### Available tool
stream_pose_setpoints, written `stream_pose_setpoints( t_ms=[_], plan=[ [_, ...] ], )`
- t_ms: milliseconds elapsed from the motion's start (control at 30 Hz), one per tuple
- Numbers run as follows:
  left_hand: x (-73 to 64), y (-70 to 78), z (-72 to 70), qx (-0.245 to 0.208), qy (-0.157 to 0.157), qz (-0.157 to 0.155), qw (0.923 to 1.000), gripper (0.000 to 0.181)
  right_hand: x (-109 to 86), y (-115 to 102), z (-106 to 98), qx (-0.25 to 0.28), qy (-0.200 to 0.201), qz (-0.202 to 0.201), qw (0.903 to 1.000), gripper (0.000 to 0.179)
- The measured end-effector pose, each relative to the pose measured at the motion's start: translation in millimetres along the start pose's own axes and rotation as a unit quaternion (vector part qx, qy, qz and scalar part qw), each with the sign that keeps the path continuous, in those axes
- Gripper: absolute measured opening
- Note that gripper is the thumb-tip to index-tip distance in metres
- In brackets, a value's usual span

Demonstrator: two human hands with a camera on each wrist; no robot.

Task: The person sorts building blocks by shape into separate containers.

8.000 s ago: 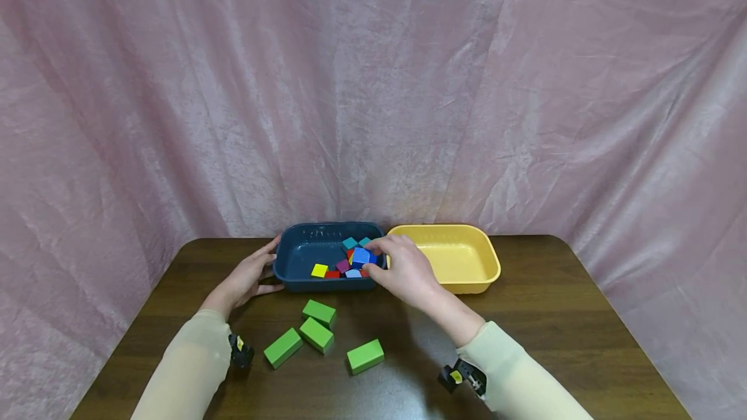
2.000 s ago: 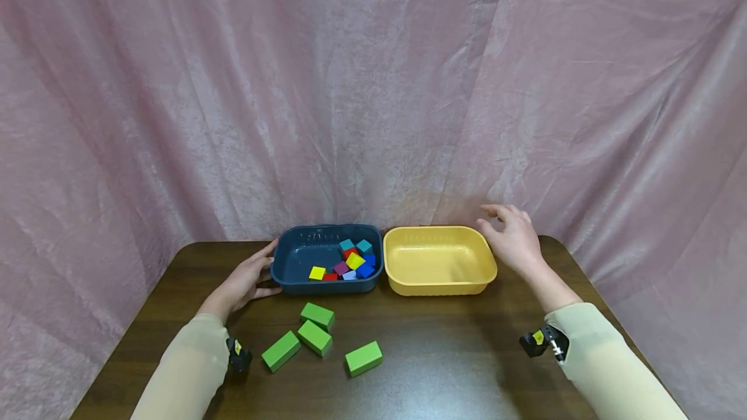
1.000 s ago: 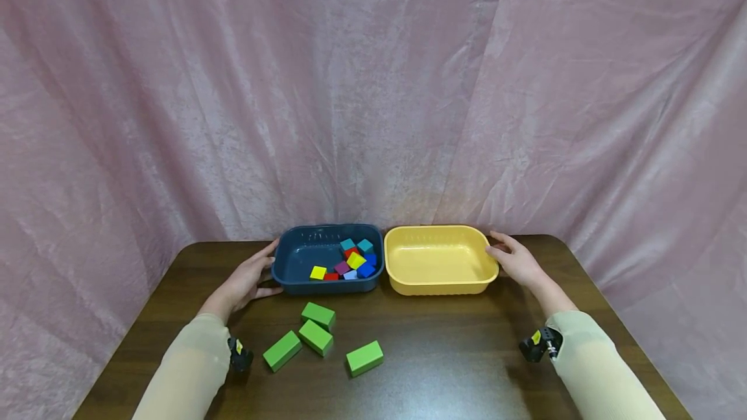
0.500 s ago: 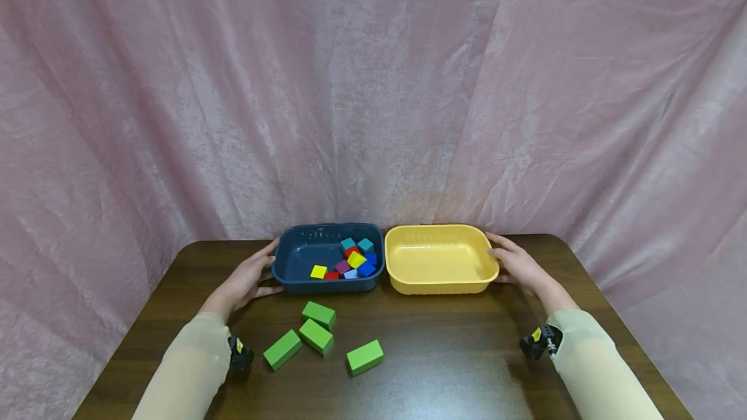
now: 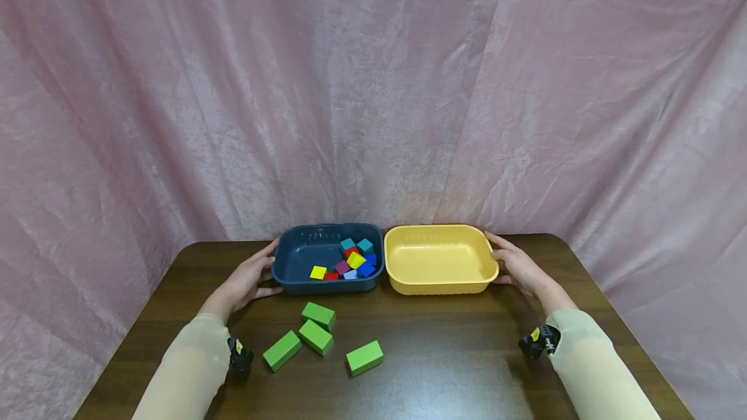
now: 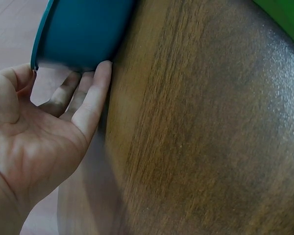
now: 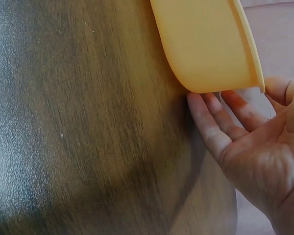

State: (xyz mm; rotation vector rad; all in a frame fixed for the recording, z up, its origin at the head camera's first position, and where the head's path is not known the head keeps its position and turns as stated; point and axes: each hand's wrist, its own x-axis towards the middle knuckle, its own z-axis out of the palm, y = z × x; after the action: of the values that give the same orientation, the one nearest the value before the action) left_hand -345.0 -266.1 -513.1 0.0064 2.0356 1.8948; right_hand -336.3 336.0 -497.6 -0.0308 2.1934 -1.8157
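My left hand [image 5: 242, 282] is at the left end of a dark blue plastic tray [image 5: 323, 288]. In the left wrist view, fingertips and thumb of that hand [image 6: 41, 134] touch the tray's end wall [image 6: 85, 34], with the fingers only slightly bent. Small coloured cubes [image 5: 356, 260] lie inside, mostly toward the right side. My right hand [image 5: 519, 269] is at the right end of a yellow tray [image 5: 440, 288], which holds nothing. The right wrist view has its slightly bent fingers [image 7: 204, 120] against the yellow end wall [image 7: 206, 46], the thumb near the rim.
Several green rectangular blocks [image 5: 316, 337] lie on the brown wooden table [image 5: 443, 355] in front of the trays, one [image 5: 364, 358] apart from the others. The trays stand side by side near the back edge, before a pink curtain [image 5: 373, 96].
Eight seconds ago my right hand pinched a blue block over the blue tray. It has since let go, moved right and come to the yellow tray's right end. My left hand stays put.
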Motion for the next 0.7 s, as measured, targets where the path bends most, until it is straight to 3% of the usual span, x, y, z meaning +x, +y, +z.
stream_pose_setpoints(
  t_ms=[267, 700],
  plan=[
    [-2.8, 3.0, 1.1, 0.0, -0.004, 0.009, 1.0, 0.059, -3.5, -2.2, 0.4, -0.004, -0.001, -0.001, 1.0, 0.071],
    [-5.0, 0.5, 3.4, -0.003, 0.016, 0.015, 0.9998, 0.059, -3.6, 3.0, 2.3, 0.012, 0.001, -0.002, 0.9999, 0.068]
  ],
)
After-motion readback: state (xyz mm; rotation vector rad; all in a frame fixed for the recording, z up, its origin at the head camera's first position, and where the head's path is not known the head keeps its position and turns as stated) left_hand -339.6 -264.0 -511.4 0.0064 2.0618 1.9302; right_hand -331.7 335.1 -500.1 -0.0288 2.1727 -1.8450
